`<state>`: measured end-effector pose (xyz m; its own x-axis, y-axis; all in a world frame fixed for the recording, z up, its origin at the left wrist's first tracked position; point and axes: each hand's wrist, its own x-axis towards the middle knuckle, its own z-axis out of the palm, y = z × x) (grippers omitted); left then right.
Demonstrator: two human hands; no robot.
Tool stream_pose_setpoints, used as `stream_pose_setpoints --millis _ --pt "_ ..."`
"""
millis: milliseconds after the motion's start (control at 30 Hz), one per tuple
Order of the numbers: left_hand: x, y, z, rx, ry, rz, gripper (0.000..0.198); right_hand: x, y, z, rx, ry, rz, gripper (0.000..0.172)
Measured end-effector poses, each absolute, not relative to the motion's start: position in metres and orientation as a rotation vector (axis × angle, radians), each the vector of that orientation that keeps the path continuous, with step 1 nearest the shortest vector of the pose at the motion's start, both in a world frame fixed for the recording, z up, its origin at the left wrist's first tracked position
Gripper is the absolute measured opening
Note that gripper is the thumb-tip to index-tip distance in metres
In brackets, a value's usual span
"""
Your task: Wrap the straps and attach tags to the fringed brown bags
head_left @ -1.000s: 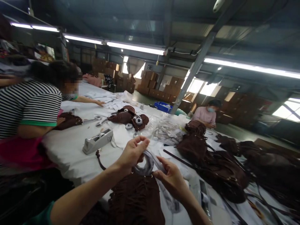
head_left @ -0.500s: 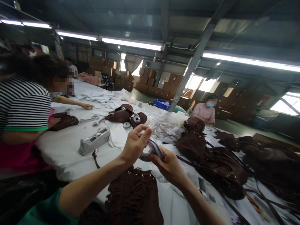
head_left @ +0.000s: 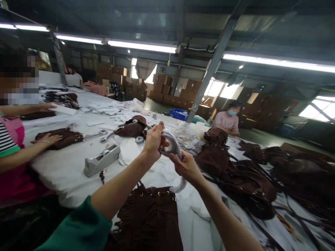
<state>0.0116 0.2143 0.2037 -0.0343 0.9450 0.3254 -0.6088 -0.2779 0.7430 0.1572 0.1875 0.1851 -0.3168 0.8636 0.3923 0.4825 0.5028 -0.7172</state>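
Above the table, my left hand (head_left: 154, 142) has its fingers closed round one side of a coil of grey-white strap (head_left: 179, 148). My right hand (head_left: 186, 166) grips the lower right of the same coil. A loose end of the strap hangs beneath the right hand and curves toward a dark brown fringed bag (head_left: 154, 216) with metal eyelets. That bag lies flat on the white-covered table close to my body. To the left of my forearm stands a grey tape dispenser (head_left: 102, 160).
A co-worker at the left has one hand on a brown bag (head_left: 60, 137) and a white piece (head_left: 64, 109) in the other. More brown bags (head_left: 243, 181) with straps pile up on the right. Another small grey coil (head_left: 139, 139) lies beyond my left hand. A masked person (head_left: 226, 122) sits farther back.
My hands have risen slightly with the coil, and a loose strap end now hangs from it. At the left, the co-worker has leaned back and lifted a white piece.
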Motion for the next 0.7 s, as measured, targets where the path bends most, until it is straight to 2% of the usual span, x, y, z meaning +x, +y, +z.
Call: stream_pose_setpoints --millis 67,167,267,333,433,567,700 --pt "0.014 0.225 0.192 0.977 0.477 1.517 0.046 0.168 0.194 0.175 -1.154 -1.971 0.543 0.040" --pt "0.010 0.234 0.175 1.291 0.600 1.075 0.055 0.188 0.201 0.155 -1.207 -2.146 0.461 0.033" --pt "0.013 0.235 0.173 1.575 0.713 0.886 0.047 0.202 0.208 0.150 -1.241 -2.240 0.454 0.026" --pt "0.020 0.234 0.177 1.596 0.713 0.899 0.039 0.206 0.214 0.153 -1.215 -2.193 0.538 0.028" --pt "0.027 0.236 0.177 1.293 0.612 0.980 0.039 0.210 0.217 0.146 -1.105 -1.998 0.803 0.031" --pt "0.019 0.252 0.163 0.832 0.528 1.210 0.038 0.213 0.205 0.087 -1.132 -1.746 0.909 0.041" --pt "0.015 0.265 0.146 0.851 0.622 1.261 0.037 0.223 0.195 0.044 -1.170 -1.858 0.910 0.049"
